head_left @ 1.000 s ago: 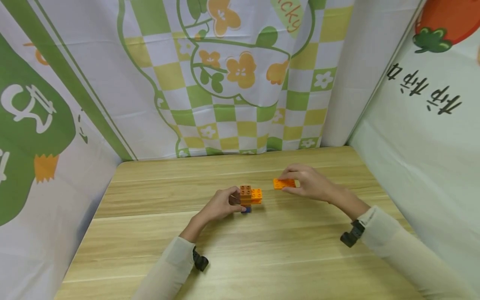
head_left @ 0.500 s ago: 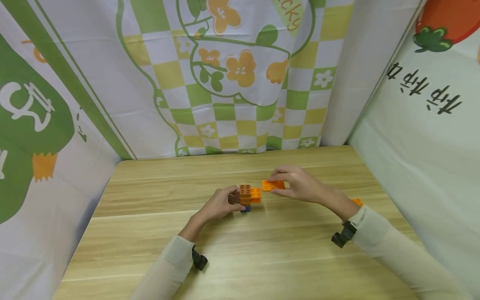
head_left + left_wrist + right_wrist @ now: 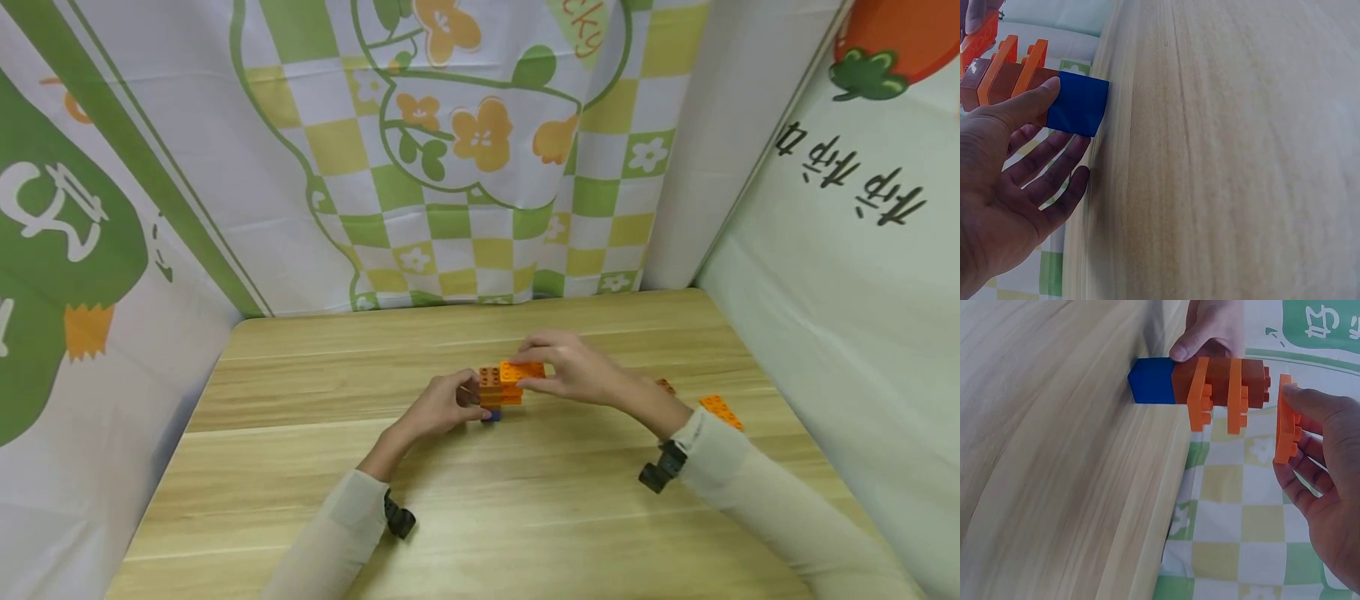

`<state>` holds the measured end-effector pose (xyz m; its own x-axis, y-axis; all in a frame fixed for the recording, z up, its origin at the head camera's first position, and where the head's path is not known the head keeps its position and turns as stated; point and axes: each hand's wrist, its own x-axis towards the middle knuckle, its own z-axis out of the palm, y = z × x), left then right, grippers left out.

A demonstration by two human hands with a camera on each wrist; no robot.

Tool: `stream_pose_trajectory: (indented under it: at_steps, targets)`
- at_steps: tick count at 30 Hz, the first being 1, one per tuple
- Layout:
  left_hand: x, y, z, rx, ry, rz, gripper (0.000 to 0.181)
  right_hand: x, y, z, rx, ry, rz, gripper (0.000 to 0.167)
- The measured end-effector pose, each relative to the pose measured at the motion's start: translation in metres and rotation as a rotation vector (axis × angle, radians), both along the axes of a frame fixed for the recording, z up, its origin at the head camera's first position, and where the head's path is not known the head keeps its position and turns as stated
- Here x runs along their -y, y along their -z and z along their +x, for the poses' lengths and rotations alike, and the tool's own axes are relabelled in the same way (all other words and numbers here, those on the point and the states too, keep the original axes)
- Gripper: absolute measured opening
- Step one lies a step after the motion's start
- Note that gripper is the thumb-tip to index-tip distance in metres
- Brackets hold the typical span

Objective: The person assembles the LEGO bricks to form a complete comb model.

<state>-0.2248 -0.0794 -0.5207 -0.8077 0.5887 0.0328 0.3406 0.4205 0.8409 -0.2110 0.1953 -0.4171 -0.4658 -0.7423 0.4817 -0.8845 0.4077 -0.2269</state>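
- Your left hand (image 3: 447,404) grips the upright tower of stacked plastic blocks (image 3: 1218,378), thumb on its near side, the lower fingers spread loosely.
- That tower stands mid-desk, its square blue block (image 3: 1152,381) at the bottom, brown blocks above, and two flat orange studded plates (image 3: 1235,394) jutting out to the right.
- Your right hand (image 3: 577,367) pinches a loose rectangular orange plastic plate (image 3: 1285,422) between thumb and fingers, just above the tower's top studs and apart from them.
- Farther right on the wooden desk (image 3: 487,517) lie another orange studded plate (image 3: 722,412) and a partly hidden brown block (image 3: 665,386).
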Motion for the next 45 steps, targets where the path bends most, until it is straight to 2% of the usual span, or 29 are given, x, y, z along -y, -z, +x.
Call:
stream_pose_trajectory:
  at_steps: [6,13,20,28,38,45]
  targets:
    - [0.000,0.000,0.000,0.007,0.015,0.021,0.032,0.009,0.001,-0.001,0.031,-0.006,-0.013,0.030]
    - [0.002,0.001,0.000,-0.002,0.017,0.020,0.032,0.018,0.002,-0.004,0.084,0.004,0.025,0.026]
    - [0.001,0.000,0.000,-0.004,0.017,0.021,0.032,0.024,0.002,-0.005,0.079,0.007,0.053,0.025]
    - [0.000,0.000,0.001,-0.012,0.008,0.010,0.029,0.031,-0.002,-0.004,0.112,0.015,0.079,0.025]
    - [-0.001,-0.001,0.003,-0.007,0.003,0.001,0.028,0.034,-0.007,-0.002,0.229,0.072,0.123,0.026]
    - [-0.001,0.001,0.001,-0.008,0.004,0.020,0.029,0.036,-0.009,-0.004,0.293,0.087,0.108,0.025]
